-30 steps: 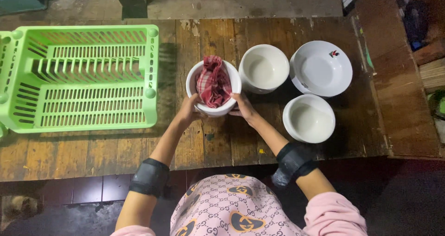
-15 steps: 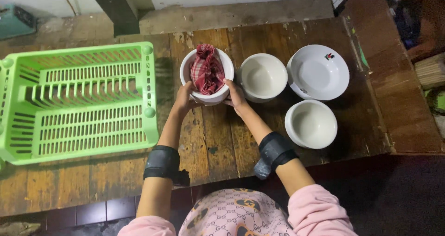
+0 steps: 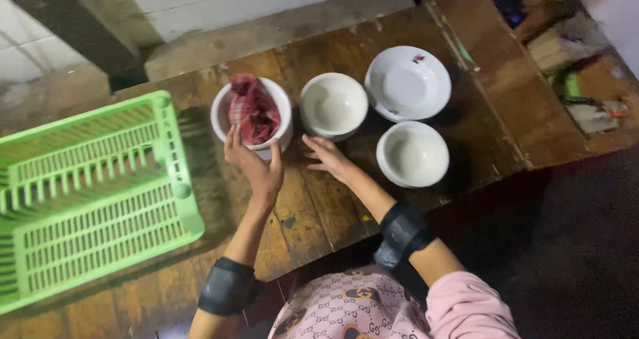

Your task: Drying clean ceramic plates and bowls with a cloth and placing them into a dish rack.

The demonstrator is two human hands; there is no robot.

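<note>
A white bowl (image 3: pixel 285 107) stands on the wooden table (image 3: pixel 313 209) with a crumpled red checked cloth (image 3: pixel 253 111) inside it. My left hand (image 3: pixel 258 167) cups the bowl's near side, fingers at the rim and thumb against the wall. My right hand (image 3: pixel 326 156) hovers just right of that bowl with its fingers spread, holding nothing. It lies close to the near edge of a second, empty white bowl (image 3: pixel 333 106). Both forearms wear black bands.
A third white bowl (image 3: pixel 413 154) and a shallow white dish (image 3: pixel 407 83) sit to the right. A light green plastic dish rack (image 3: pixel 86 192) fills the table's left side. A wall ledge runs behind; the table's edge drops to dark floor at right.
My right hand has come off the bowl with the cloth and opened beside it. The left hand stays on the bowl. The camera has tilted and moved closer.
</note>
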